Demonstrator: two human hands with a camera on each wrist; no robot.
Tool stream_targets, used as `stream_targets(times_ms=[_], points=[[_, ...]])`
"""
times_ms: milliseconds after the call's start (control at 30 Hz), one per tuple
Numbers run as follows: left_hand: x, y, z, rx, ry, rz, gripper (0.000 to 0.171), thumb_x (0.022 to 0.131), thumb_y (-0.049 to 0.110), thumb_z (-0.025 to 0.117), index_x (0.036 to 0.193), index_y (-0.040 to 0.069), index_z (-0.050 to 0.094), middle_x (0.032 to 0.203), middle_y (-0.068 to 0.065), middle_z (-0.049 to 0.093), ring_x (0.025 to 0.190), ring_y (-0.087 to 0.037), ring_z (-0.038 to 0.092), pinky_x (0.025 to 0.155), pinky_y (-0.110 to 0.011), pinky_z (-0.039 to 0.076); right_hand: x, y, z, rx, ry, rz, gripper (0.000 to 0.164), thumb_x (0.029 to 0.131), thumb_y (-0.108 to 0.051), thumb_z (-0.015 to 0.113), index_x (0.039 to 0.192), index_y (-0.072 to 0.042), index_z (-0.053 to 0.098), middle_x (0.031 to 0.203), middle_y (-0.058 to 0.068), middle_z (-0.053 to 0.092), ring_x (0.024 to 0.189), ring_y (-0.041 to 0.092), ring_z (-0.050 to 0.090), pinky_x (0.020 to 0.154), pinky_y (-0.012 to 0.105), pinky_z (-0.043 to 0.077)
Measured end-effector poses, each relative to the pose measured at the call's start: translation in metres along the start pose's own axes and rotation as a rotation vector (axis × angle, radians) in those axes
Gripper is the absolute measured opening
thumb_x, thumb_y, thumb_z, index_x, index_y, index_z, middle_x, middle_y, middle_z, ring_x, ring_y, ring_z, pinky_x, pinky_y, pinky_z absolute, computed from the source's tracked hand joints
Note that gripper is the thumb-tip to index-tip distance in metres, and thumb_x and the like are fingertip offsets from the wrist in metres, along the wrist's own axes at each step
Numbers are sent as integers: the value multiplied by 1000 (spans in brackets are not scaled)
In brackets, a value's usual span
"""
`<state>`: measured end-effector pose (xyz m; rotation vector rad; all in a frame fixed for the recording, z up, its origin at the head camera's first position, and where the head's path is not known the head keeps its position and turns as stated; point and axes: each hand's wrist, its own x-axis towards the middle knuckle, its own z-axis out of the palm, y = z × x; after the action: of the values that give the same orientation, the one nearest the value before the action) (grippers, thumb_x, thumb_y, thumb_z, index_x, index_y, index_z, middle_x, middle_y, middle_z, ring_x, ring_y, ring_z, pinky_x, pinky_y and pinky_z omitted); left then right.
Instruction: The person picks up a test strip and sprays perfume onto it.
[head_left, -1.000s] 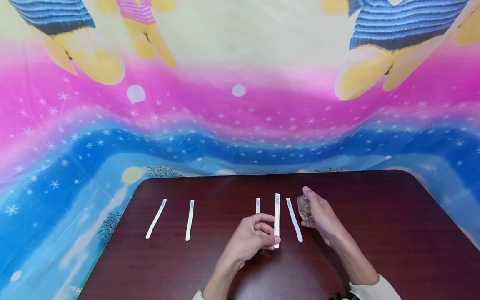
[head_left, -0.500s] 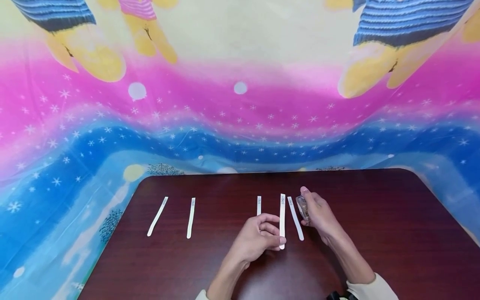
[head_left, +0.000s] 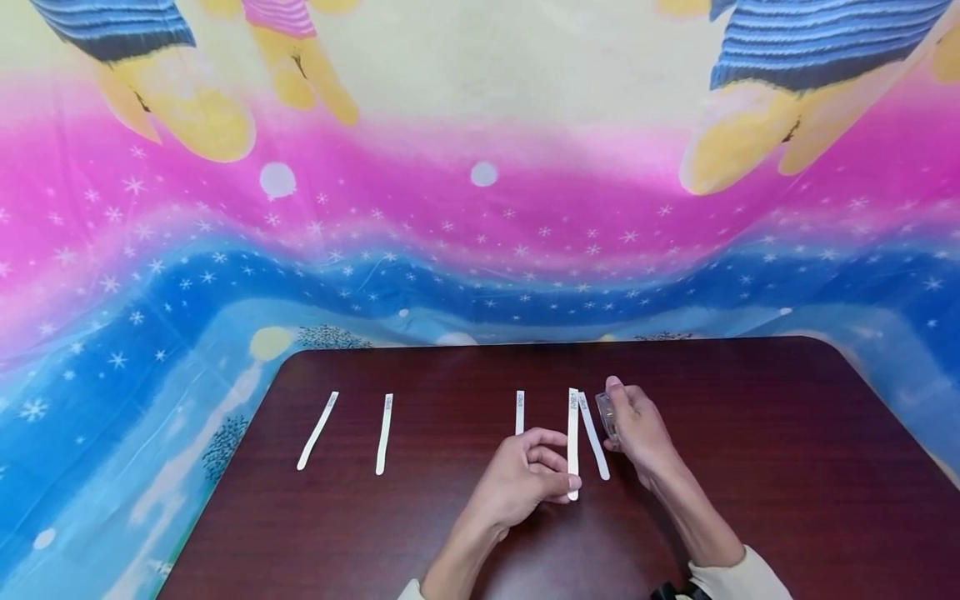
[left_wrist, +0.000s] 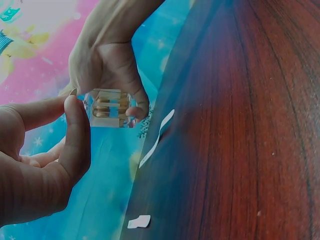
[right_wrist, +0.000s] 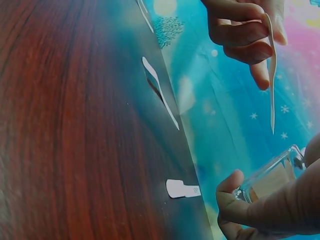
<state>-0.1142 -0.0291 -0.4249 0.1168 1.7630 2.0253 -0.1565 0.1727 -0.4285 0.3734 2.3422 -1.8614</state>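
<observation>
My left hand (head_left: pixel 521 475) pinches the rounded end of a white paper test strip (head_left: pixel 573 433) between thumb and fingers, its printed end pointing away from me. To its right, my right hand (head_left: pixel 637 433) grips a small clear glass bottle (head_left: pixel 606 418), thumb at one end and fingers round the other. The right wrist view shows the bottle (right_wrist: pixel 272 182) just apart from the free tip of the strip (right_wrist: pixel 273 75). Amber tones show through the glass in the left wrist view, where the bottle (left_wrist: pixel 111 107) is partly covered by fingers. Its label, if any, cannot be read.
Several more white strips lie on the dark wooden table (head_left: pixel 337 533): one far left (head_left: pixel 318 431), another strip (head_left: pixel 384 435) beside it, one strip (head_left: pixel 520 412) partly behind my left hand, and one strip (head_left: pixel 594 437) near the bottle. A printed cloth (head_left: pixel 480 250) hangs behind the table.
My left hand has moved right with the strip, closer to the bottle. The bottle has turned in my right hand, so a narrower side shows in the head view.
</observation>
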Motion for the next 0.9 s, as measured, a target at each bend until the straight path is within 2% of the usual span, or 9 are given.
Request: stream_targets(times_ms=[167, 300, 433, 533, 667, 900], points=[[0, 0, 0, -2, 6, -3, 52, 85, -12, 79, 133, -3, 64, 88, -6, 67, 70, -13, 71, 71, -36, 69, 0, 1, 3, 22, 27, -11, 64, 116, -50, 33, 142, 8, 39, 100, 14, 52, 82, 19, 55, 70, 31, 61], [0, 1, -1, 0, 9, 2, 52, 84, -12, 80, 133, -3, 65, 89, -6, 68, 70, -13, 71, 70, -34, 69, 1, 0, 3, 31, 26, 5, 65, 115, -53, 32, 141, 7, 38, 101, 12, 51, 84, 18, 54, 71, 30, 61], [0, 2, -2, 4, 15, 9, 51, 84, -12, 80, 132, -3, 65, 90, -7, 69, 70, -13, 70, 70, -33, 68, 0, -3, 1, 91, -18, 56, 73, 114, -59, 27, 147, 6, 33, 107, 12, 49, 92, 19, 55, 81, 32, 63], [1, 3, -4, 4, 18, 11, 51, 84, -13, 79, 132, -4, 65, 90, -7, 68, 70, -13, 70, 70, -33, 68, -1, -6, -2, 173, -67, 91, 81, 113, -63, 22, 157, 4, 27, 121, 18, 49, 106, 23, 55, 92, 35, 62], [1, 4, -6, 12, 28, 12, 51, 84, -13, 79, 132, -4, 64, 91, -7, 68, 71, -12, 70, 69, -29, 67, 0, -9, -6, 260, -111, 110, 84, 112, -65, 18, 161, 3, 25, 135, 22, 45, 120, 28, 51, 100, 40, 61], [1, 4, -14, 18, 47, 13, 51, 84, -12, 79, 133, -4, 65, 92, -7, 68, 73, -12, 71, 71, -30, 67, -4, -11, -11, 294, -135, 114, 76, 112, -64, 21, 147, 1, 37, 115, 10, 52, 105, 19, 54, 95, 39, 63]])
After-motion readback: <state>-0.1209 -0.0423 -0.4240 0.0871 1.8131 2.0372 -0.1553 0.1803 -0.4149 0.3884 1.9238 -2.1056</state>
